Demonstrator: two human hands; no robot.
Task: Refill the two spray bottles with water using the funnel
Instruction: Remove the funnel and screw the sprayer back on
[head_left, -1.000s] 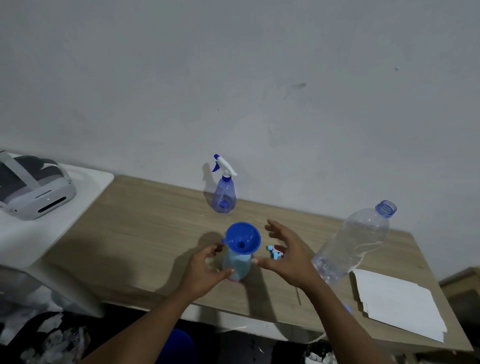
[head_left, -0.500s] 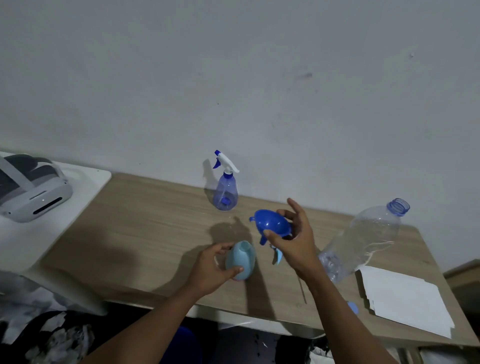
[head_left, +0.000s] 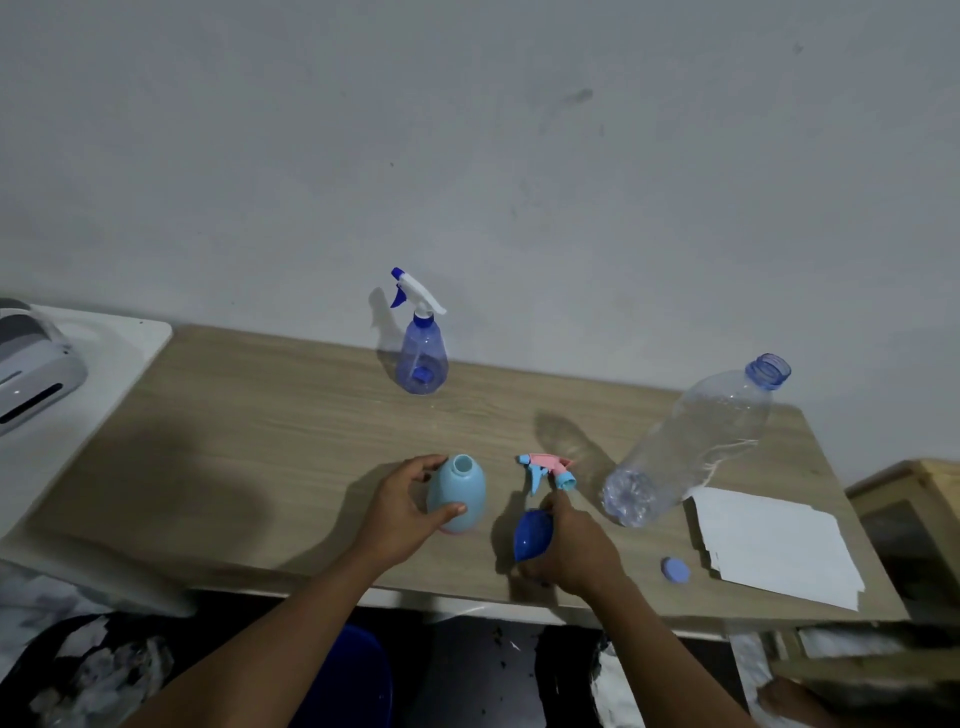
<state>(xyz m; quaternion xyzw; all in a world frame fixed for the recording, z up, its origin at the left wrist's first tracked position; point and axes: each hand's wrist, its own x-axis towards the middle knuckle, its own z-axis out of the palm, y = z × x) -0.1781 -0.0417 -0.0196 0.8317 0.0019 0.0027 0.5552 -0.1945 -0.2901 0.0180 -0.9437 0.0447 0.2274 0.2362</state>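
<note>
My left hand (head_left: 402, 512) grips a light blue spray bottle (head_left: 457, 491) that stands on the wooden table (head_left: 260, 441) with its neck open and no top on it. My right hand (head_left: 574, 551) holds the dark blue funnel (head_left: 531, 535) low over the table near the front edge, to the right of that bottle. The bottle's pink and blue trigger top (head_left: 545, 470) lies on the table just beyond my right hand. A second, clear blue spray bottle (head_left: 422, 353) with a white and blue trigger stands at the back by the wall.
A large clear water bottle (head_left: 691, 447) with its cap off stands tilted at the right, and its blue cap (head_left: 675, 570) lies near the front edge. White paper sheets (head_left: 774, 545) lie at the right. A white headset (head_left: 36, 374) rests on a white surface at the left.
My right hand lifted the funnel out of the light blue bottle's neck and brought it down toward the front of the table. My left hand stayed on the bottle.
</note>
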